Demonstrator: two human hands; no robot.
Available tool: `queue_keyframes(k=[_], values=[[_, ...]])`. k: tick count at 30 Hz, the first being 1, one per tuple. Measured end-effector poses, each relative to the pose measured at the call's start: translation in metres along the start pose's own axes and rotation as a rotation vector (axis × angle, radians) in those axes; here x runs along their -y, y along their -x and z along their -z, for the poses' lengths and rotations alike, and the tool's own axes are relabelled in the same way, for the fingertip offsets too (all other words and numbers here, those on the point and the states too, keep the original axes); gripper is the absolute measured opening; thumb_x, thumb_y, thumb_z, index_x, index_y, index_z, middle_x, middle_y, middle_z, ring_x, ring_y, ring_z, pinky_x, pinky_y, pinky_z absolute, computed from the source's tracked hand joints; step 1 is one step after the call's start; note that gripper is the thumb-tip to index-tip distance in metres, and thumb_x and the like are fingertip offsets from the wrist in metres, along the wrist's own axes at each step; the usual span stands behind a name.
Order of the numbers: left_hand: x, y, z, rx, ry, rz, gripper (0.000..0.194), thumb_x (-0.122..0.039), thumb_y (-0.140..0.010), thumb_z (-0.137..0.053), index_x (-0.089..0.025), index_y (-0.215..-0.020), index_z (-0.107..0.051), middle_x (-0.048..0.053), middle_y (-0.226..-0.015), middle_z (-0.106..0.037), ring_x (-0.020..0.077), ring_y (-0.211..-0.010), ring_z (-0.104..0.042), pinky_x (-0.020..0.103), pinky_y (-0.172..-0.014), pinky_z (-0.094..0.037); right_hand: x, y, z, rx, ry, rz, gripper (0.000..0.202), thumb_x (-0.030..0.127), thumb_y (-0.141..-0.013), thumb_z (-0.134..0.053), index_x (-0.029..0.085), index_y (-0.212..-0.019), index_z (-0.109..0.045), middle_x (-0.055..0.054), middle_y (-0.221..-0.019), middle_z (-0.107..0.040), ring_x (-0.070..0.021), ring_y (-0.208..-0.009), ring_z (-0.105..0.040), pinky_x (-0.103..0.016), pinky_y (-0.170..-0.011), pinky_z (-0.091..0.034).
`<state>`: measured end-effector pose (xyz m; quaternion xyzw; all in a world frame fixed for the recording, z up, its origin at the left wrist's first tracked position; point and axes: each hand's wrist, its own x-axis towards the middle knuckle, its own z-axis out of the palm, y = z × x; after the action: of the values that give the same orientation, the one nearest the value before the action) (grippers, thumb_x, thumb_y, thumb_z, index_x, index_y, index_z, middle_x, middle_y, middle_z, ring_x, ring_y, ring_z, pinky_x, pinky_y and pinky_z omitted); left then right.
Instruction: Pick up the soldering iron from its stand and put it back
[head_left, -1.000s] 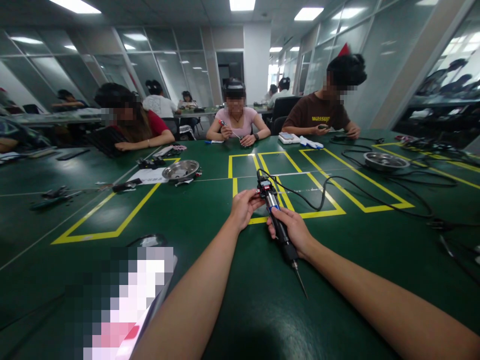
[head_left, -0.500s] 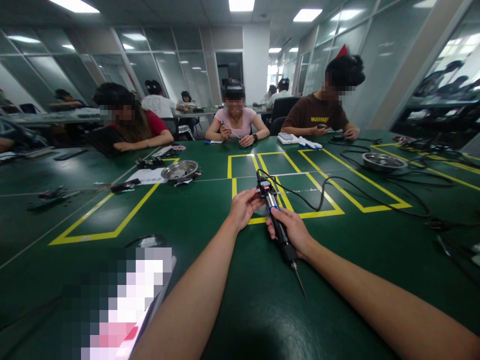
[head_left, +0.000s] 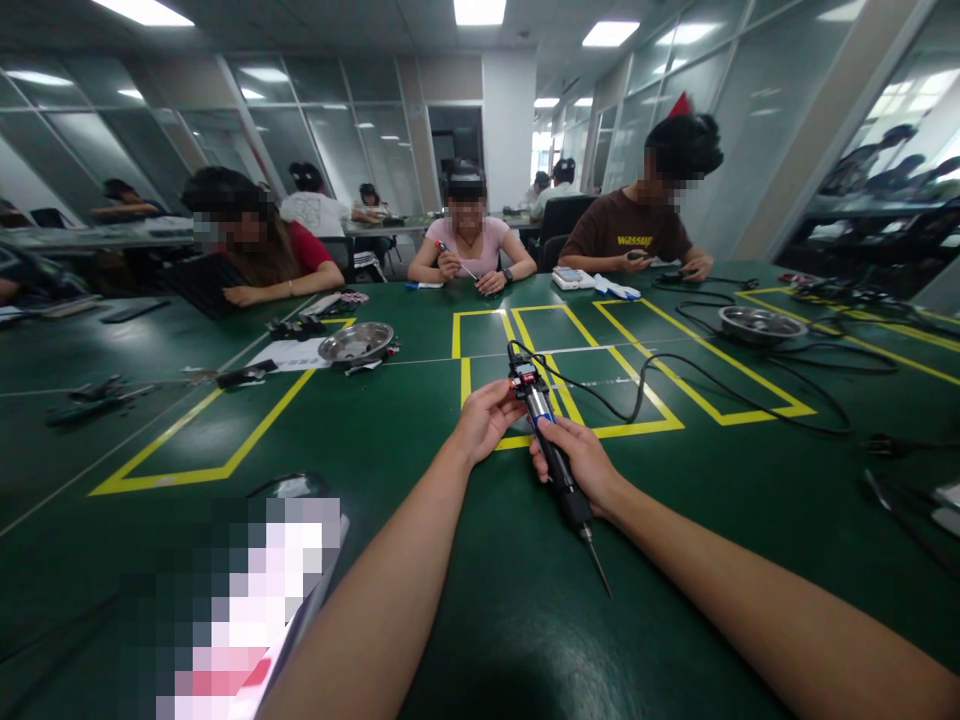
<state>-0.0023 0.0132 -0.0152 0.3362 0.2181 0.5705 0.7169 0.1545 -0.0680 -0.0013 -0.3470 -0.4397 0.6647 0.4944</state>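
An electric screwdriver with a black body, a silver band and a long thin bit lies slanted in my hands, its bit pointing down toward me. My right hand is wrapped round the middle of its grip. At the far, cable end, my left hand pinches the side of the tool's head with thumb and fingertips; a small orange-red spot shows by those fingertips. From that end a black cable loops off to the right over the green table.
Yellow tape outlines mark the table. Metal bowls stand at the left and right. A plug and cables lie at the right; a pixelated bright object is at lower left. Several people sit opposite, one holding a screwdriver.
The whole view has shifted very slightly to the left. Both hands keep nearly the same hold on the electric screwdriver, with only a tiny change at the left fingertips.
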Motion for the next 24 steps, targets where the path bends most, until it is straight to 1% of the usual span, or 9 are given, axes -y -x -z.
queue_keyframes(k=[4,8,11,15,18,20,21,22,24], values=[[-0.001,0.002,0.0,0.065,0.033,0.034,0.02,-0.02,-0.081,-0.066,-0.01,-0.098,-0.065,0.014,-0.104,-0.069,0.0211,-0.093,-0.067,0.037,-0.09,-0.05,-0.001,-0.001,0.003,0.023,0.011,0.008,0.032,0.046,-0.082,-0.065,0.015,-0.081,-0.057,-0.002,-0.068,-0.063,-0.0099,-0.046,-0.054,-0.022,-0.043,-0.045],[-0.003,0.003,0.001,0.065,0.031,0.023,0.019,-0.02,-0.082,-0.065,-0.01,-0.098,-0.066,0.013,-0.102,-0.07,0.0205,-0.092,-0.067,0.037,-0.09,-0.05,-0.001,-0.001,0.004,0.043,-0.009,-0.008,0.029,0.043,-0.084,-0.064,0.015,-0.084,-0.056,-0.002,-0.068,-0.064,-0.0102,-0.047,-0.055,-0.022,-0.043,-0.045],[-0.003,0.004,0.001,0.066,0.023,0.005,0.02,-0.021,-0.081,-0.066,-0.009,-0.098,-0.066,0.014,-0.101,-0.07,0.0202,-0.09,-0.067,0.036,-0.088,-0.051,0.002,0.0,0.002,0.054,-0.022,-0.034,0.029,0.044,-0.087,-0.06,0.015,-0.086,-0.056,-0.004,-0.071,-0.066,-0.0108,-0.048,-0.056,-0.022,-0.044,-0.047],[-0.001,0.003,-0.003,0.023,-0.005,-0.005,0.022,-0.021,-0.08,-0.068,-0.009,-0.098,-0.065,0.013,-0.1,-0.07,0.0198,-0.089,-0.067,0.036,-0.087,-0.052,0.008,0.001,-0.002,0.02,-0.033,-0.084,0.028,0.041,-0.085,-0.063,0.015,-0.089,-0.055,-0.006,-0.075,-0.069,-0.0106,-0.046,-0.056,-0.021,-0.041,-0.047],[0.003,0.001,-0.005,-0.023,-0.103,-0.011,0.025,-0.021,-0.079,-0.07,-0.009,-0.101,-0.064,0.014,-0.102,-0.07,0.0195,-0.09,-0.068,0.037,-0.089,-0.052,0.012,-0.001,0.002,-0.018,-0.026,-0.112,0.027,0.039,-0.083,-0.065,0.014,-0.087,-0.056,-0.006,-0.073,-0.068,-0.0101,-0.045,-0.055,-0.021,-0.04,-0.047],[0.006,0.0,-0.006,-0.035,-0.189,-0.023,0.031,-0.02,-0.077,-0.073,-0.009,-0.104,-0.063,0.015,-0.104,-0.069,0.0198,-0.091,-0.068,0.037,-0.091,-0.052,0.015,-0.006,0.013,-0.057,0.001,-0.105,0.026,0.038,-0.082,-0.067,0.014,-0.086,-0.057,-0.006,-0.072,-0.066,-0.01,-0.047,-0.055,-0.022,-0.042,-0.049],[0.007,-0.001,-0.006,-0.037,-0.227,-0.024,0.033,-0.019,-0.076,-0.074,-0.009,-0.105,-0.062,0.016,-0.106,-0.069,0.0201,-0.091,-0.069,0.038,-0.092,-0.052,0.018,-0.009,0.022,-0.082,0.02,-0.093,0.026,0.037,-0.082,-0.068,0.014,-0.087,-0.058,-0.005,-0.072,-0.066,-0.0102,-0.048,-0.055,-0.022,-0.043,-0.05],[0.008,-0.001,-0.005,-0.038,-0.257,-0.021,0.036,-0.018,-0.075,-0.075,-0.009,-0.107,-0.062,0.017,-0.106,-0.069,0.0205,-0.091,-0.069,0.038,-0.092,-0.052,0.021,-0.013,0.034,-0.115,0.046,-0.078,0.025,0.036,-0.081,-0.069,0.015,-0.089,-0.058,-0.005,-0.073,-0.065,-0.0105,-0.05,-0.055,-0.023,-0.043,-0.05],[0.008,-0.001,-0.005,-0.042,-0.285,-0.005,0.036,-0.017,-0.075,-0.075,-0.008,-0.106,-0.061,0.019,-0.106,-0.068,0.0212,-0.091,-0.069,0.038,-0.091,-0.053,0.033,-0.022,0.066,-0.212,0.141,-0.059,0.025,0.034,-0.079,-0.07,0.016,-0.092,-0.059,-0.005,-0.074,-0.065,-0.0112,-0.051,-0.055,-0.023,-0.044,-0.05]])
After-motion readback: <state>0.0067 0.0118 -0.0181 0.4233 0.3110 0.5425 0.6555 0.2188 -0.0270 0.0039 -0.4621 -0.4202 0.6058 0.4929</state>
